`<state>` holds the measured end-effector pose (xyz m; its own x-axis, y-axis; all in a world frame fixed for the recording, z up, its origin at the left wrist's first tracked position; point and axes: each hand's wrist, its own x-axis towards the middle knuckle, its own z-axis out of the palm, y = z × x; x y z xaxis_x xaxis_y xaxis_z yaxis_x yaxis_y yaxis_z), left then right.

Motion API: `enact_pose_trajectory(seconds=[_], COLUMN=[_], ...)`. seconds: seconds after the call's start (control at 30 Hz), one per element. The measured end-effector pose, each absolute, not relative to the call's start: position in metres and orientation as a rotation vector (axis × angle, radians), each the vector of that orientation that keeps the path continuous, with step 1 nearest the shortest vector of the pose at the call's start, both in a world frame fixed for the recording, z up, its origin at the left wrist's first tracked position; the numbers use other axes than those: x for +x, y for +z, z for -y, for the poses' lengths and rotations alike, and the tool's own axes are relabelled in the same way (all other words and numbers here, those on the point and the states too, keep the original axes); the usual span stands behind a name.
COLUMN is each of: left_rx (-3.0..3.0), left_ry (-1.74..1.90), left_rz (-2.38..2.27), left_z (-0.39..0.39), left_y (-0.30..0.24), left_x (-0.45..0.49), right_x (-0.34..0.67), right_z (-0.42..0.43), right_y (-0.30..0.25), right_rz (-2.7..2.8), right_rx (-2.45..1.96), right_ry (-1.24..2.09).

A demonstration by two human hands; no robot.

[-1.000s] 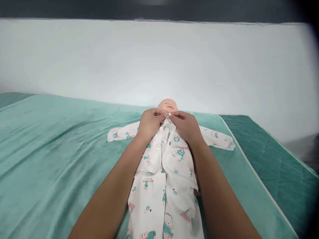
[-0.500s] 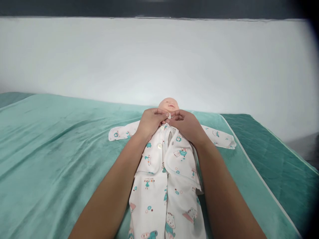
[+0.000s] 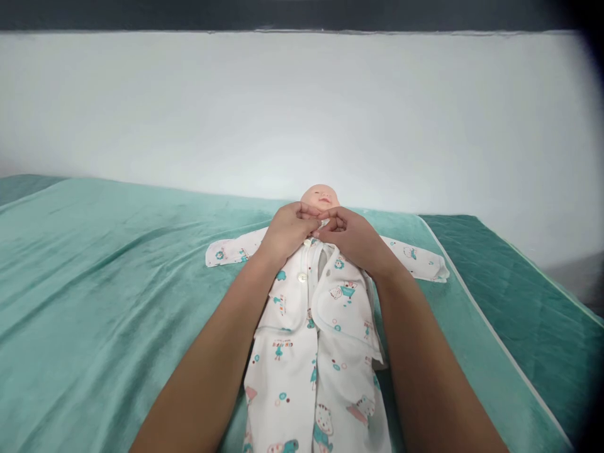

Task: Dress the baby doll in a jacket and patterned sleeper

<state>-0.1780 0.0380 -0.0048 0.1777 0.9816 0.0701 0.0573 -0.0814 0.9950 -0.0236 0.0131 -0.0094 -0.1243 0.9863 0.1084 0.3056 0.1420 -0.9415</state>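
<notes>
A baby doll (image 3: 321, 195) lies on its back, dressed in a white printed baby jacket (image 3: 346, 292) and matching trousers (image 3: 287, 396). Both sleeves stretch out sideways. My left hand (image 3: 290, 231) pinches the jacket's collar edge just under the doll's chin. From the other side, my right hand (image 3: 348, 233) grips the same collar, its fingertips meeting those of the left. Below the hands, the jacket front parts, and a pale button (image 3: 302, 277) shows on its left flap. My fingers hide the doll's neck and whatever fastening is at the collar.
A light green blanket (image 3: 117, 283) with soft folds covers the bed under the doll. Along the right lies a darker green quilted cover (image 3: 514, 296). Behind the bed rises a white wall (image 3: 236, 113), with a dark band along its top.
My fingertips have drawn closer together at the collar, covering the white edge that stuck up between them. The doll and clothes lie nearly as before.
</notes>
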Motion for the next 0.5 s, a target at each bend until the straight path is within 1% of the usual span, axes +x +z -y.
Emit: enact_pose_trajectory(seconds=[0.2, 0.37, 0.5], left_rx=[1.690, 2.056, 2.211], left_ry=[1.089, 1.082, 1.043], left_rz=[-1.189, -1.268, -1.265], left_z=[-0.038, -0.039, -0.039], left_y=[-0.004, -0.006, -0.007], left_x=[-0.184, -0.187, -0.189], right_x=[-0.020, -0.025, -0.028], right_z=[-0.014, -0.016, -0.015], right_y=[-0.011, -0.013, -0.014], right_rz=[1.554, 1.531, 1.569], right_rx=[-1.262, -1.298, -1.326], right_ry=[0.969, 0.734, 0.579])
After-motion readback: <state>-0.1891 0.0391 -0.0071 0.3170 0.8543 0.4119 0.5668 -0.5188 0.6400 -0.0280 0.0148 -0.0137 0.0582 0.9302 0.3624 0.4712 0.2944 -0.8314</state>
